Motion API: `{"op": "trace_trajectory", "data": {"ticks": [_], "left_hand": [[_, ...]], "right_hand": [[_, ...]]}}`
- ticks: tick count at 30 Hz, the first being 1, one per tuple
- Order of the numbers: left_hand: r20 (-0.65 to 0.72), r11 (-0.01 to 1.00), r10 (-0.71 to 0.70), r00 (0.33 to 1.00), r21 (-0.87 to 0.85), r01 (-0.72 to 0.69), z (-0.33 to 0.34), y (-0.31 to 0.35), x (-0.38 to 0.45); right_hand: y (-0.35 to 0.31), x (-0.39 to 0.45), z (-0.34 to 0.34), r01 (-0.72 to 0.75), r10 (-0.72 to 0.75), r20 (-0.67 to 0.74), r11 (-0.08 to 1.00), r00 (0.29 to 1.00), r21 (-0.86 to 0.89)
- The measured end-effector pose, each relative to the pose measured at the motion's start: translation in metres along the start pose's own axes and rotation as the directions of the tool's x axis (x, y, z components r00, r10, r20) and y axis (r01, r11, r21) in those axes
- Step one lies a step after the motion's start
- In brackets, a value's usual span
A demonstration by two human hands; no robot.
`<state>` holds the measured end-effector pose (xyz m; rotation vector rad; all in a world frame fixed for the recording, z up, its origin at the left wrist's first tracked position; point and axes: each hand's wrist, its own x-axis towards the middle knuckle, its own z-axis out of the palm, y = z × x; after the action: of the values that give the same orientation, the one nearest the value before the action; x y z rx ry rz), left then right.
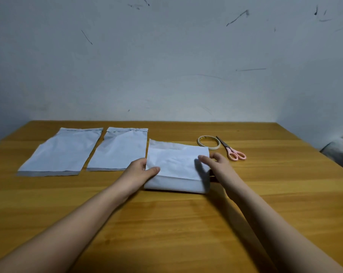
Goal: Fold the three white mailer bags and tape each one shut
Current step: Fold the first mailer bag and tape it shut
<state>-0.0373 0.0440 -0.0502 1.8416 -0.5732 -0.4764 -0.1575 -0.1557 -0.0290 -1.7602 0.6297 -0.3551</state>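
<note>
Both forearms reach across the table (166,223) to the folded bag (176,170) near its middle. It looks thin, limp and slick, likely to spring open, so pinning the edges suits it. The left hand (141,170) pinches its left edge; the right hand (216,164) hovers, fingers loose. Beyond lie tape (208,142), scissors (230,149) and two flat bags (60,152).

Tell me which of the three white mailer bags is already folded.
The rightmost mailer bag, held between both hands beside the tape roll. The other two bags lie flat, unfolded.
</note>
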Motion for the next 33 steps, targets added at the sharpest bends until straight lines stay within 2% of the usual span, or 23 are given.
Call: {"op": "trace_trajectory", "data": {"ticks": [3, 6, 9, 12, 17, 20, 25, 33], "left_hand": [[-0.040, 0.999, -0.042, 0.998, 0.029, 0.043, 0.002, -0.002, 0.004], [-0.092, 0.987, -0.049, 0.995, 0.149, 0.062, 0.004, -0.002, 0.005], [-0.107, 0.942, -0.030, 0.994, 0.329, 0.064, 0.004, -0.002, 0.004], [-0.061, 0.909, -0.057, 0.997, 0.410, 0.076, 0.003, -0.004, 0.001], [0.004, 0.947, -0.185, 0.983, 0.270, 0.177, -0.001, -0.009, -0.008], [0.013, 0.952, -0.208, 0.978, 0.231, 0.200, -0.001, -0.009, -0.011], [-0.023, 0.951, -0.191, 0.981, 0.243, 0.191, -0.004, -0.008, -0.004], [-0.099, 0.919, -0.122, 0.988, 0.364, 0.150, -0.007, -0.003, 0.016]], "right_hand": [[0.006, 0.002, 0.012, 0.005, -0.008, -0.023, 0.992, 1.000, -0.126], [0.009, 0.004, 0.019, 0.026, -0.046, -0.071, 0.965, 0.996, -0.262], [0.014, 0.005, 0.021, 0.012, -0.029, -0.036, 0.917, 0.999, -0.399], [0.013, 0.003, 0.017, -0.003, 0.007, 0.008, 0.882, 1.000, -0.471], [0.009, -0.005, 0.003, -0.061, 0.146, 0.133, 0.864, 0.980, -0.501], [0.010, -0.005, -0.002, -0.071, 0.162, 0.149, 0.872, 0.976, -0.484], [0.011, 0.003, -0.001, -0.026, 0.087, 0.098, 0.863, 0.991, -0.505], [0.012, 0.022, 0.005, -0.019, 0.000, -0.034, 0.836, 0.999, -0.548]]}}
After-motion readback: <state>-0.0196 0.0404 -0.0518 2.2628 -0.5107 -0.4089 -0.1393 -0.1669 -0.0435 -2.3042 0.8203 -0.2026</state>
